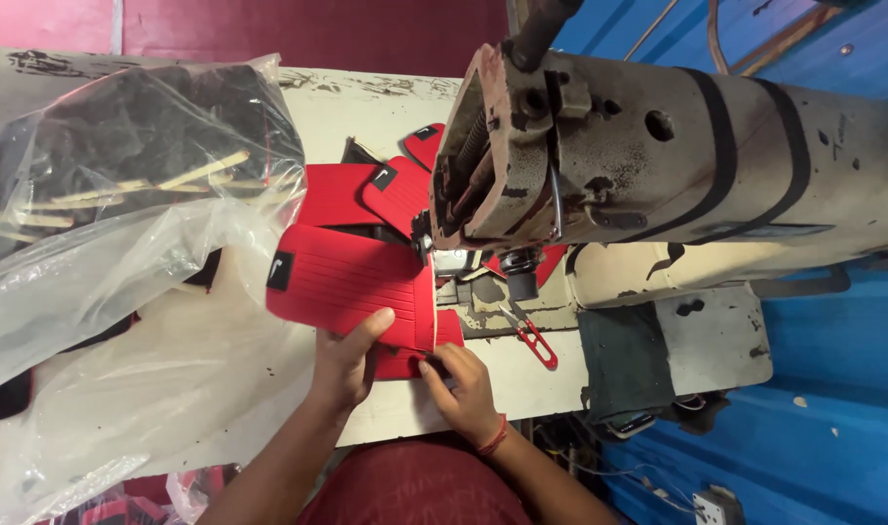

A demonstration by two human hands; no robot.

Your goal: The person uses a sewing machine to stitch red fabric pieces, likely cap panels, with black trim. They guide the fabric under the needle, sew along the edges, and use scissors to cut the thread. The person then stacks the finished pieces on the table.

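**Two hands on a red panel at the sewing machine**

Both forearms come up from the bottom of the head view and meet at the near edge of the table (483, 389). The left hand (347, 362) lies palm down with its thumb stretched up over the red ribbed panel (352, 284), pinning that piece flat rather than clenching it. The right hand (463, 384), with a red thread bracelet (494, 437) at the wrist, bends its fingers down onto the panel's lower right corner; it presses or pinches the edge, and which of the two cannot be told.

The held panel reaches from the fingertips up and left, its far right edge close under the head of the old sewing machine (658, 146). A small black tab (281, 271) sits at its left end.

Counted: one panel under the hands, and at least three more red pieces (400, 185) overlapping behind it, two showing black tabs. One pair of red-handled thread snips (532, 335) lies just right of the right hand, apart from it. One clear plastic bag (123, 243) holding dark pieces fills the left side
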